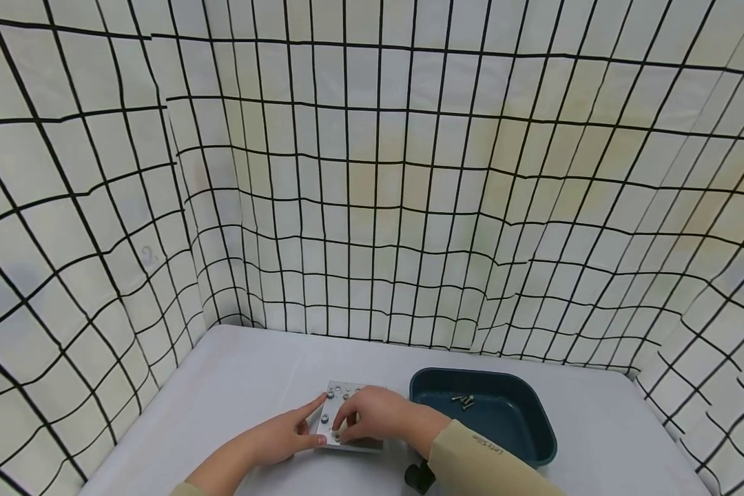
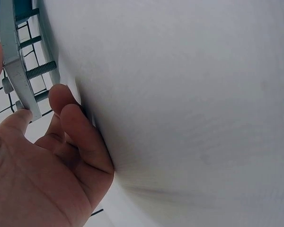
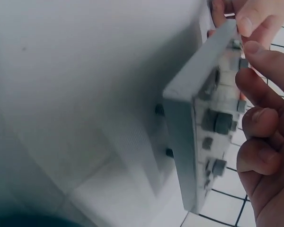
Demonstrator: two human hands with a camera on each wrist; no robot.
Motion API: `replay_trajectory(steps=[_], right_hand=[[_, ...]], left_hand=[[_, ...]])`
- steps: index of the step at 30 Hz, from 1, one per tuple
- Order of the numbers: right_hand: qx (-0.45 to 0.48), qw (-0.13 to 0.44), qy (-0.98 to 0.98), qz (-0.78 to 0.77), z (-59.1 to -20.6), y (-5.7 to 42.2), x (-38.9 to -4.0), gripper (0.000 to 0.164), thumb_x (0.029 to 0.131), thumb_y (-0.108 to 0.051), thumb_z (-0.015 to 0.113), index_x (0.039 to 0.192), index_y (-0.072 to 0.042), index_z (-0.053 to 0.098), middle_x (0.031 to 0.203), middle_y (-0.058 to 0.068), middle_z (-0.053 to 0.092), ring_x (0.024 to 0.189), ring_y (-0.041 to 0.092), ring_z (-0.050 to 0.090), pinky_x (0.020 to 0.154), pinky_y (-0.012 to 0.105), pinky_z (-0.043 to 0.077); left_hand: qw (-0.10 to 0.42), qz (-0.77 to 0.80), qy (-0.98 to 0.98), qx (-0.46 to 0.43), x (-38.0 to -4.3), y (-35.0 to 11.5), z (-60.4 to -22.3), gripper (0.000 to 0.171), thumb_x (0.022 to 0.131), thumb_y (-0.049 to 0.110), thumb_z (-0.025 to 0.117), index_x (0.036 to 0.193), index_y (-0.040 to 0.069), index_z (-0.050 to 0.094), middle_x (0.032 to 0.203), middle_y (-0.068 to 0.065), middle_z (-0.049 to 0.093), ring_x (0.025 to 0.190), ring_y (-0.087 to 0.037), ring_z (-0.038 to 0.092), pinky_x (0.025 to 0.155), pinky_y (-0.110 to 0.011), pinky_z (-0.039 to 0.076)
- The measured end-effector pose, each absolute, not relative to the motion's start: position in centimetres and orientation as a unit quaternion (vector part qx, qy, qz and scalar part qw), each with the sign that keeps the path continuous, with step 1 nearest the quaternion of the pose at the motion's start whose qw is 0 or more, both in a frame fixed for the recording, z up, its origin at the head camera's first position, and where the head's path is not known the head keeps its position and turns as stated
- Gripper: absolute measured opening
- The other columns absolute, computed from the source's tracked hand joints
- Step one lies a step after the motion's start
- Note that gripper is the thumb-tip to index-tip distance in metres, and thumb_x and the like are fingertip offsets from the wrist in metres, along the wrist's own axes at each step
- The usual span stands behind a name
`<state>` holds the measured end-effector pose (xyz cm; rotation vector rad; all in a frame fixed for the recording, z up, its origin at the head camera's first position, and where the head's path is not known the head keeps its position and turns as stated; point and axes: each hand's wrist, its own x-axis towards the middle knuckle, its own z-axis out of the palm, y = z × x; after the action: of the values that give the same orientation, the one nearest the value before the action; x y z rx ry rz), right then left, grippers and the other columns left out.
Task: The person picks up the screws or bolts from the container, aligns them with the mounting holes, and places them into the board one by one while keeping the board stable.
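A thick metal plate [image 1: 333, 408] lies in front of me, with several bolts through it. Bolt heads [image 3: 223, 123] stand up from its top face, and threaded shanks [image 2: 41, 70] stick out below. My left hand [image 1: 279, 435] holds the plate's left side, index finger at the far corner and thumb at the near one. Over the plate, my right hand [image 1: 381, 413] bends down and pinches a small bolt [image 3: 235, 44] at the near left corner with its fingertips. That hand hides much of the plate's right half in the head view.
A dark teal tray [image 1: 536, 406] stands to the right of the plate, with several loose bolts [image 1: 463, 400] in it. My right forearm crosses its near left corner. A black object [image 1: 419, 477] sits under the right sleeve. Black-gridded white walls surround the white table [image 1: 254, 372].
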<state>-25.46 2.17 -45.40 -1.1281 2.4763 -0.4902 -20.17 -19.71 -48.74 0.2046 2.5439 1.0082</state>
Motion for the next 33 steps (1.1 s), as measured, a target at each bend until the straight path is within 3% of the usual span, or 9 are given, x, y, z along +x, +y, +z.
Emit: replay_trajectory(steps=[15, 26, 33], right_hand=[[-0.375, 0.171, 0.870, -0.272, -42.8, 6.8, -27.5, 0.017, 0.090, -0.024, 0.075, 0.107, -0.021, 0.078, 0.080, -0.016, 0.063, 0.070, 0.004, 0.056, 0.063, 0.023, 0.048], [-0.336, 0.148, 0.887, -0.280, -42.0, 15.0, -29.6, 0.016, 0.092, -0.028, 0.073, 0.108, -0.025, 0.077, 0.091, -0.016, 0.067, 0.079, 0.005, 0.062, 0.070, 0.029, 0.051], [-0.313, 0.146, 0.900, -0.265, -42.5, 20.1, -30.4, 0.022, 0.094, -0.030, 0.071, 0.111, -0.017, 0.076, 0.103, -0.011, 0.067, 0.085, 0.006, 0.062, 0.071, 0.031, 0.051]], left_hand=[[0.196, 0.371, 0.905, 0.075, -20.3, -19.6, -48.9, 0.087, 0.087, 0.051, 0.071, 0.157, 0.018, 0.031, 0.086, -0.004, 0.051, 0.067, -0.020, 0.051, 0.061, -0.034, 0.040], [0.194, 0.359, 0.911, 0.059, -20.3, -19.3, -49.0, 0.088, 0.085, 0.053, 0.071, 0.157, 0.021, 0.032, 0.087, -0.004, 0.051, 0.068, -0.020, 0.051, 0.061, -0.035, 0.040], [0.194, 0.358, 0.912, 0.058, -20.3, -19.3, -48.8, 0.087, 0.085, 0.052, 0.072, 0.157, 0.020, 0.032, 0.087, -0.004, 0.051, 0.067, -0.020, 0.050, 0.061, -0.034, 0.039]])
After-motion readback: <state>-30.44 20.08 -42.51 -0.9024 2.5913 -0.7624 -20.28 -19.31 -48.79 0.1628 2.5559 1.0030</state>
